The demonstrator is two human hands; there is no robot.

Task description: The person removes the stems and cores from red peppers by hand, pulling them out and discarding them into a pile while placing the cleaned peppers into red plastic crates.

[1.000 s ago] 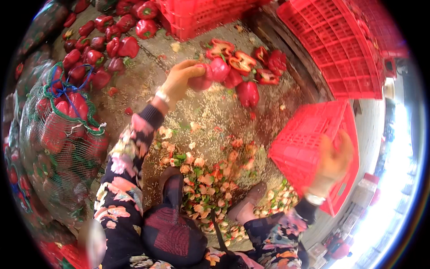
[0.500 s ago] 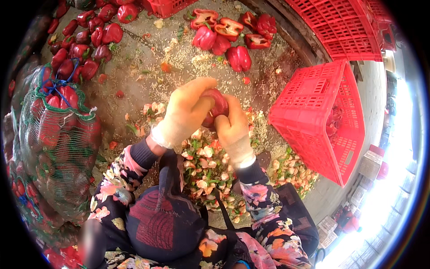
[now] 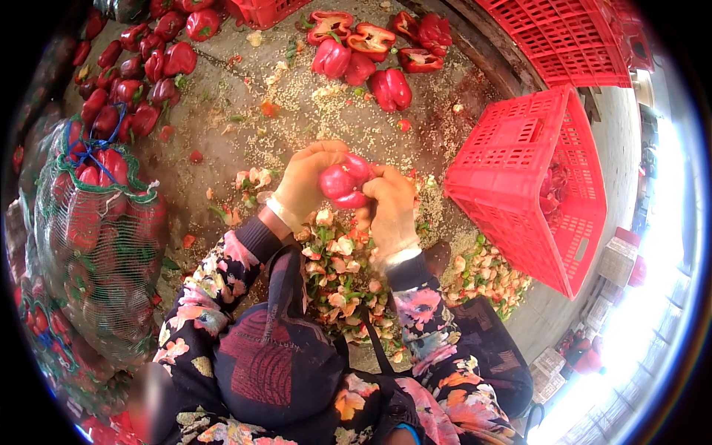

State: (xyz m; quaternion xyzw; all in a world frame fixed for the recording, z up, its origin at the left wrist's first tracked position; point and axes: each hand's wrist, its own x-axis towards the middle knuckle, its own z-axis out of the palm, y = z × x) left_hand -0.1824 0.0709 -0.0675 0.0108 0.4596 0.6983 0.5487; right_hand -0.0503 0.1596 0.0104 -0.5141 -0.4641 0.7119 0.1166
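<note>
Keep the glossy red bell pepper [image 3: 345,182] pinned between both hands over the scrap pile of pale cores and green stem bits [image 3: 337,278] on the floor at 6 o'clock; brace with your left hand [image 3: 305,185] cupped around its left side, work with your right hand [image 3: 389,208], also gripping it. The pepper looks plump and smooth, centre frame. The red plastic slatted crate [image 3: 519,185] sits at 3 o'clock.

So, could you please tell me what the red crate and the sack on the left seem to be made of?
The red crate looks like moulded plastic: stiff, uniform colour, regular lattice of holes, slight sheen. The sack seems to be green woven mesh netting, probably synthetic: its thin threads let the red peppers show through and it bulges around them.
</note>
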